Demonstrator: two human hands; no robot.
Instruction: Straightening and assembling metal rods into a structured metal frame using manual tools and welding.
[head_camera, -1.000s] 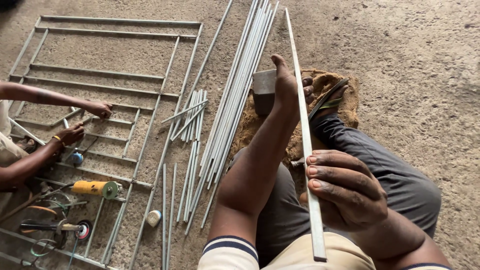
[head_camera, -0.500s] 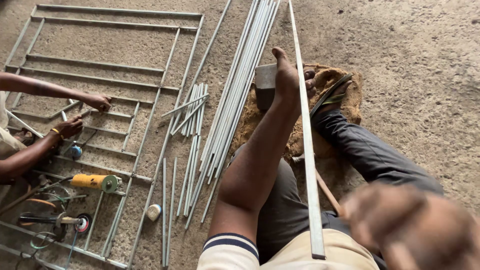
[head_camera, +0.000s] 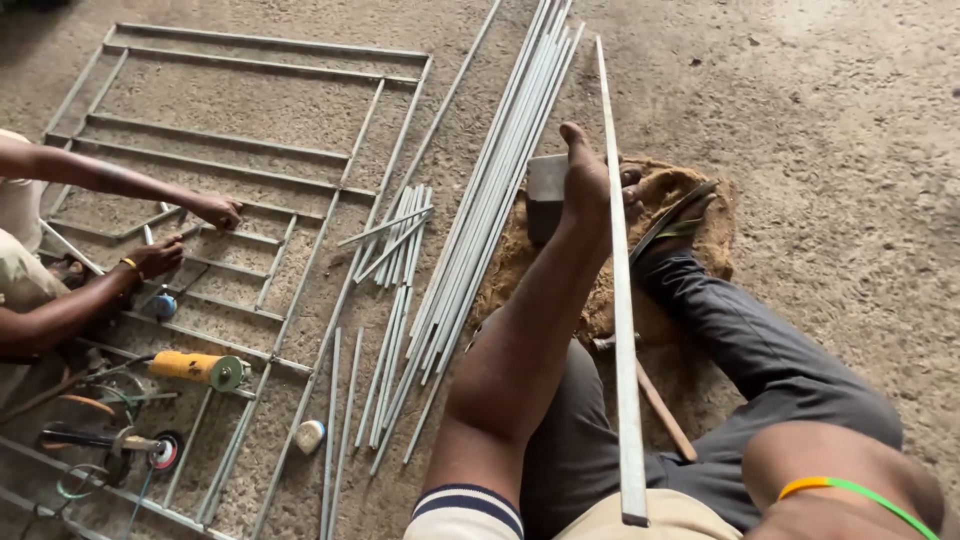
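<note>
While the left hand (head_camera: 588, 185) reaches out toward twelve o'clock, its fingers are wrapped around a long flat metal strip (head_camera: 618, 300) and it rests against a grey metal block (head_camera: 546, 192) just to its nine o'clock. Right hand: out of frame; only the forearm with a green and orange wristband (head_camera: 860, 492) shows at five o'clock, so its grip cannot be told. The strip runs from the person's lap at six o'clock straight up past the hand to twelve o'clock, passing over a patch of brown sacking (head_camera: 690, 195) on the floor. Dark trouser leg (head_camera: 760, 350) at four o'clock of the hand, a sandal (head_camera: 672, 222) at its upper end on the sacking. Wooden-handled hammer (head_camera: 650, 390) lying beside the leg, just right of the strip. Bundle of long grey rods (head_camera: 490, 190) at nine o'clock of the hand, slanting up to twelve; short cut strips (head_camera: 395, 240) further left. Welded flat-bar frame (head_camera: 250, 160) on the concrete floor (head_camera: 820, 110) at ten o'clock. A co-worker's two hands (head_camera: 190, 235) rest on that frame at the left edge. Yellow angle grinder (head_camera: 195, 368) and a second grinder (head_camera: 120, 445) at eight o'clock; small roll of tape (head_camera: 308, 436) near them.
</note>
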